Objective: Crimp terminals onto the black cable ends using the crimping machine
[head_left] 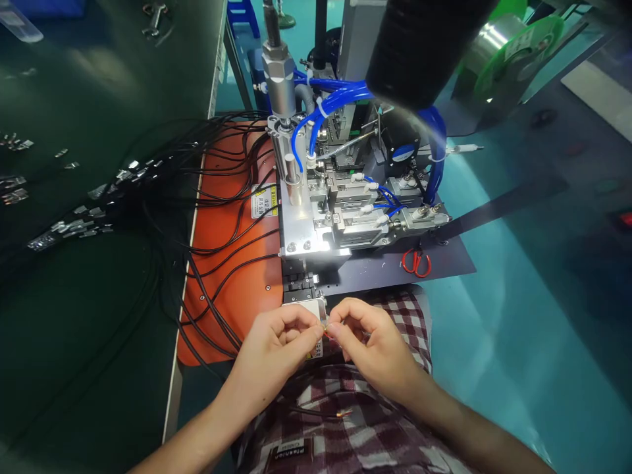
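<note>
My left hand (281, 339) and my right hand (370, 345) meet fingertip to fingertip in front of the machine's lower edge. Both are closed in a pinch on thin coloured wires (326, 330), of which only a small reddish and yellowish bit shows; the fingers hide the rest. Below them, a black cable (311, 411) with a stripped end of fine coloured wires lies across the checked cloth on my lap. Just ahead of my fingertips is the small metal-edged front block (309, 306) of the machine.
A machine (345, 197) with metal cylinders and blue air hoses (340, 95) stands ahead. Black cables (232, 197) run over its orange cover (232, 296) onto the dark table (89, 316), where metal connectors (79, 224) lie. Red-handled scissors (417, 263) rest on the grey base plate; a wire spool (513, 52) stands behind.
</note>
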`<act>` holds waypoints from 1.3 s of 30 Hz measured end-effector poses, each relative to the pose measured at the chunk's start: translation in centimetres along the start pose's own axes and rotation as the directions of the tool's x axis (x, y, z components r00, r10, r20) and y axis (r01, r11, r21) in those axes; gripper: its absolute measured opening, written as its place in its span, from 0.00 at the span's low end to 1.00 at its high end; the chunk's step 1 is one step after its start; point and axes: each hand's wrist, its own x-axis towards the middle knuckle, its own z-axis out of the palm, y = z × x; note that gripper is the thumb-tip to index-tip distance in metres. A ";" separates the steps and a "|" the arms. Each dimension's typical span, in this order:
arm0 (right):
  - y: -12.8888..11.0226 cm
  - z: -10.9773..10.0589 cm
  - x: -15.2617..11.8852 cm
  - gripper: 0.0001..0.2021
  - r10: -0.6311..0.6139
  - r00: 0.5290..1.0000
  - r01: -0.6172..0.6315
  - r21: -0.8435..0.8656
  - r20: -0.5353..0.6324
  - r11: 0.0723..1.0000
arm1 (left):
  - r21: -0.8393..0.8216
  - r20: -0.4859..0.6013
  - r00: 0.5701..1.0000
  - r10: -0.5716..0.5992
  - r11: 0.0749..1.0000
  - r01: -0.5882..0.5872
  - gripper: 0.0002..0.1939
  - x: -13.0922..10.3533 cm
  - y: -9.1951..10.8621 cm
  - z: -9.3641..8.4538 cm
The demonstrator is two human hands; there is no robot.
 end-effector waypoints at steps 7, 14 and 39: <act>-0.9 -0.8 0.5 0.14 0.162 0.963 -0.216 0.259 0.217 0.941 | 0.149 -0.112 0.961 0.254 0.960 -0.237 0.06 -0.5 -0.6 0.5; -0.6 -0.4 0.5 0.17 0.162 0.950 -0.245 0.317 0.267 0.916 | -0.082 0.117 0.992 0.050 0.996 -0.041 0.11 -0.2 -0.1 -0.4; 1.5 -0.4 7.0 0.10 0.126 0.990 -0.134 0.147 0.067 0.980 | 0.757 0.192 0.609 0.769 0.279 -0.591 0.13 4.8 -1.7 -3.8</act>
